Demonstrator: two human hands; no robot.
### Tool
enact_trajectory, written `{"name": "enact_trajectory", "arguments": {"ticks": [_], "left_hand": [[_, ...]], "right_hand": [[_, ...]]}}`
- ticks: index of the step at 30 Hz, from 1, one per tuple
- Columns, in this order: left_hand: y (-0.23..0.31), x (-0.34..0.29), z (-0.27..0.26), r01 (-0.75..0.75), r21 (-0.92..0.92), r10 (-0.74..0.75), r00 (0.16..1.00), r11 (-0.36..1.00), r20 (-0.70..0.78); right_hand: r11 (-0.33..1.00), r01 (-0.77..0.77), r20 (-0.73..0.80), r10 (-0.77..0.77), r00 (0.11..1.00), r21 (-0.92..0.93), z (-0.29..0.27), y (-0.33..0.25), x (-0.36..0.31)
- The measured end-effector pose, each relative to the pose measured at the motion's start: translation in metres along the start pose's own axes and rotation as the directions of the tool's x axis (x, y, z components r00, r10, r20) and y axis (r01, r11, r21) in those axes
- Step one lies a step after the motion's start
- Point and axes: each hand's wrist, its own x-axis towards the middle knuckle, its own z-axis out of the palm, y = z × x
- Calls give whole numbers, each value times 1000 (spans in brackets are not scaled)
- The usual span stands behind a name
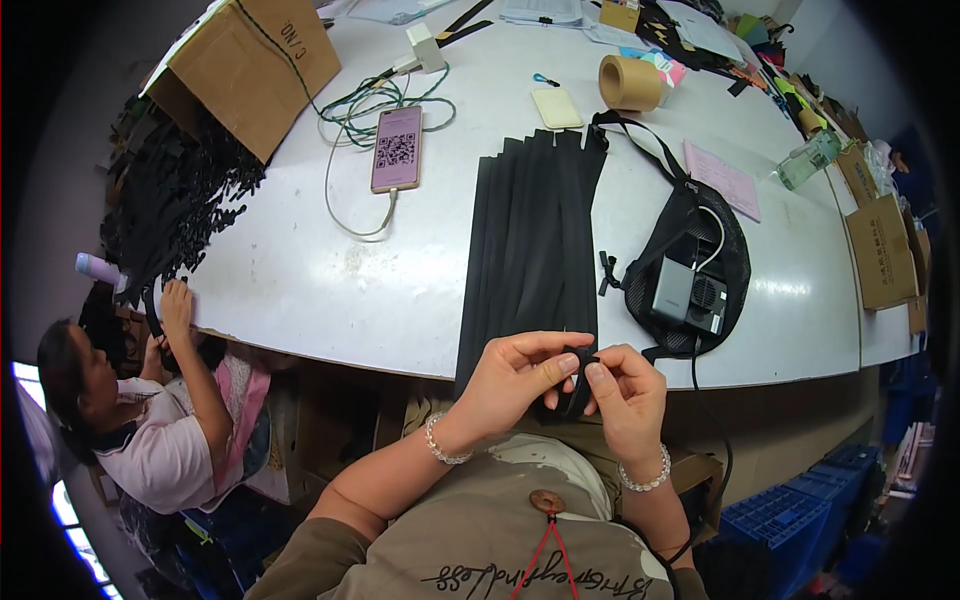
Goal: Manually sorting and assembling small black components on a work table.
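Close to my body, at the table's front edge, both hands pinch a narrow black strip (579, 392). My left hand (508, 378) grips it between thumb and fingers, with the index finger stretched along the top. Thumb against bent fingers, my right hand (630, 392) holds the same strip a little to the right, the two thumbs close together. Just beyond lies a row of long flat black strips (525, 240), side by side and overlapping, their near ends reaching past the table edge. Whether the held piece belongs to that row is hidden by my fingers.
A black mesh bag (735, 255) with a power bank lies right of the strips. Left are a charging phone (397, 150), tangled cables, a cardboard box (250, 75) and heaped black strips (170, 205). A co-worker (160, 420) sits at left. A tape roll (630, 82) stands behind.
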Motion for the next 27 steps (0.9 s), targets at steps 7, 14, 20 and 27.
{"name": "enact_trajectory", "arguments": {"ticks": [7,14,20,27], "left_hand": [[-2,1,-8,9,-78,-10,1000,997,-11],[1,-1,-9,111,-171,-102,993,979,61],[1,-1,-5,68,-145,-67,998,987,9],[-3,0,-7,60,-83,-63,997,995,-33]], "right_hand": [[992,-123,146,124,982,-16,-10,0,3],[976,-163,130,145,981,142,-6,0,8],[929,-294,140,268,953,223,-14,4,10],[925,-278,134,251,959,259,-12,7,5]]}}
